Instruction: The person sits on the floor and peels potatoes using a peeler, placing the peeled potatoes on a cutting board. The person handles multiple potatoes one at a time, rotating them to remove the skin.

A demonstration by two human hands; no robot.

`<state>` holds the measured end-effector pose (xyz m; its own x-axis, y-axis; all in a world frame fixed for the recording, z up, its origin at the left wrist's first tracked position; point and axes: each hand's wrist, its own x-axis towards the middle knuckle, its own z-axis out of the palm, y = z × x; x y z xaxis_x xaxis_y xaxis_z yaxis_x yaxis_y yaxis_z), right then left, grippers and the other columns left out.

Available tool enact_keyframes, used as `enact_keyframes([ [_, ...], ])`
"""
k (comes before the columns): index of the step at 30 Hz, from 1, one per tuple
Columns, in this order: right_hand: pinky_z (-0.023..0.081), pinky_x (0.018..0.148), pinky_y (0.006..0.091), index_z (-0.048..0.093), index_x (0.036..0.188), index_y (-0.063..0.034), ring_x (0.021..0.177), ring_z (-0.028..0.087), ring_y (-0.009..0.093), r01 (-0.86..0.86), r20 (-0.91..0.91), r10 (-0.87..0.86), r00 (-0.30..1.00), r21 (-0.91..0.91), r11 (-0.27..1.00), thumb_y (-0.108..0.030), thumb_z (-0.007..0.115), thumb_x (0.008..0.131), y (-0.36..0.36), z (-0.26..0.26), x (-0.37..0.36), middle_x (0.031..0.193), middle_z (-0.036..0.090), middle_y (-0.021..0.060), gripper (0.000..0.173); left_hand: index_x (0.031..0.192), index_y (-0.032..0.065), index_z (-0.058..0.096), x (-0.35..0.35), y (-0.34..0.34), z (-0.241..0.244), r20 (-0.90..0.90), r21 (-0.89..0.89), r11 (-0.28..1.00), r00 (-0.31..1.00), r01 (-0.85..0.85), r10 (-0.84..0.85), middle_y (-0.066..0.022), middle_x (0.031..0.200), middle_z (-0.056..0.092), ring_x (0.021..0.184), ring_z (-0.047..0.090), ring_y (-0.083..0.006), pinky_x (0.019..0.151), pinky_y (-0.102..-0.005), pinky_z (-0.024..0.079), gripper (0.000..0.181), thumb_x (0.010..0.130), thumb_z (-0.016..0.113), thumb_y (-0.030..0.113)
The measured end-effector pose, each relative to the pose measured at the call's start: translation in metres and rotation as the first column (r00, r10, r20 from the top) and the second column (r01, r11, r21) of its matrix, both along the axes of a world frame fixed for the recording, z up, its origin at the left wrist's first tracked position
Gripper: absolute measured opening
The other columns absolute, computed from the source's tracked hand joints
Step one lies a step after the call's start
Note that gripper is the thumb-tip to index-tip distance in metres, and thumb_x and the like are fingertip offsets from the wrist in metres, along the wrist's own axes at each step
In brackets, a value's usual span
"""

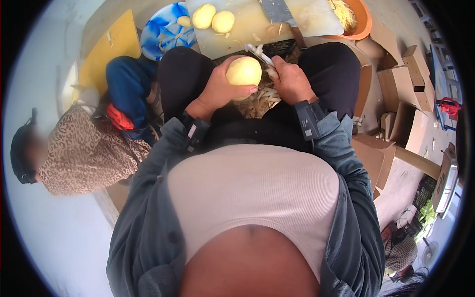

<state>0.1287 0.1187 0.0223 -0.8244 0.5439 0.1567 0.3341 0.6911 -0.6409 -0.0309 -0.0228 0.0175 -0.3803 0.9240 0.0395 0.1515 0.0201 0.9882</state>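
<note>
My left hand [219,87] grips a peeled potato [243,72], its smooth yellow face turned up. Just to the right, my right hand [295,80] holds a peeler [261,54] with bits of peel stuck to it. The peeler's head points up and left, apart from the potato. Between my knees, below both hands, lies a heap of potato peelings [259,100]. Beyond them, two peeled potatoes [213,18] rest on a white cutting board [246,31]. A cleaver [278,13] lies on the same board, its wooden handle jutting over the near edge.
Left of the board stands a blue and white basin [150,41] with a small potato piece. An orange basin [365,22] at right holds potato shreds [343,16]. Cardboard boxes [395,85] line my right side. A person in leopard print [92,148] sits close at left.
</note>
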Motion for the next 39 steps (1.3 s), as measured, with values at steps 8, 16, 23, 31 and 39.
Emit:
enact_keyframes([
  [8, 0.046, 0.060, 0.0396, 0.055, 0.098, -0.0007, 0.067, 0.055, 0.043, -0.031, -0.119, 0.001, 0.993, -0.249, 0.968, -0.017, 0.058, 0.098, -0.004, 0.004, 0.003, 0.073, 0.058, 0.0211, 0.017, 0.128, -0.0013, 0.055, -0.005, 0.003, -0.017, 0.398, -0.104, 0.991, 0.910, -0.081, 0.116, -0.0083, 0.113, 0.065, 0.101, 0.061, -0.0147, 0.089, -0.0300, 0.050, 0.062, 0.076, 0.083, 0.018],
  [16, 0.048, 0.064, 0.0450, 0.054, 0.098, -0.0033, 0.077, 0.060, 0.043, -0.195, -0.074, 0.187, 0.980, -0.121, 0.973, -0.017, 0.058, 0.096, -0.009, 0.005, 0.001, 0.079, 0.060, 0.0218, 0.014, 0.131, 0.0000, 0.053, 0.001, 0.004, -0.022, 0.142, -0.079, 0.996, 0.989, -0.041, 0.052, -0.0075, 0.116, 0.064, 0.103, 0.060, -0.0129, 0.091, -0.0289, 0.050, 0.065, 0.076, 0.083, 0.014],
  [23, 0.050, 0.066, 0.0537, 0.052, 0.092, -0.0036, 0.076, 0.063, 0.044, -0.086, 0.112, 0.080, 0.990, 0.043, 0.995, -0.022, 0.054, 0.096, -0.013, 0.004, 0.000, 0.079, 0.064, 0.0232, 0.019, 0.126, 0.0030, 0.058, 0.004, 0.008, -0.026, -0.261, -0.092, 0.985, 0.958, -0.147, 0.118, -0.0120, 0.111, 0.068, 0.101, 0.065, -0.0190, 0.091, -0.0321, 0.051, 0.067, 0.067, 0.087, 0.018],
  [31, 0.047, 0.063, 0.0528, 0.051, 0.093, -0.0035, 0.075, 0.061, 0.045, -0.063, 0.001, 0.063, 0.998, -0.001, 0.998, -0.021, 0.055, 0.097, -0.007, 0.015, 0.002, 0.076, 0.062, 0.0246, 0.018, 0.123, 0.0031, 0.059, 0.003, 0.008, -0.024, -0.356, -0.107, 0.969, 0.919, -0.223, 0.172, -0.0090, 0.108, 0.068, 0.095, 0.064, -0.0153, 0.087, -0.0314, 0.052, 0.062, 0.069, 0.086, 0.016],
  [39, 0.052, 0.065, 0.0542, 0.051, 0.092, -0.0040, 0.073, 0.065, 0.044, -0.075, 0.158, 0.059, 0.986, 0.098, 0.992, -0.022, 0.052, 0.096, -0.011, -0.006, -0.003, 0.075, 0.066, 0.0230, 0.018, 0.123, 0.0024, 0.059, 0.004, 0.010, -0.026, -0.344, -0.124, 0.971, 0.927, -0.204, 0.151, -0.0139, 0.107, 0.068, 0.096, 0.066, -0.0219, 0.088, -0.0331, 0.052, 0.064, 0.068, 0.086, 0.021],
])
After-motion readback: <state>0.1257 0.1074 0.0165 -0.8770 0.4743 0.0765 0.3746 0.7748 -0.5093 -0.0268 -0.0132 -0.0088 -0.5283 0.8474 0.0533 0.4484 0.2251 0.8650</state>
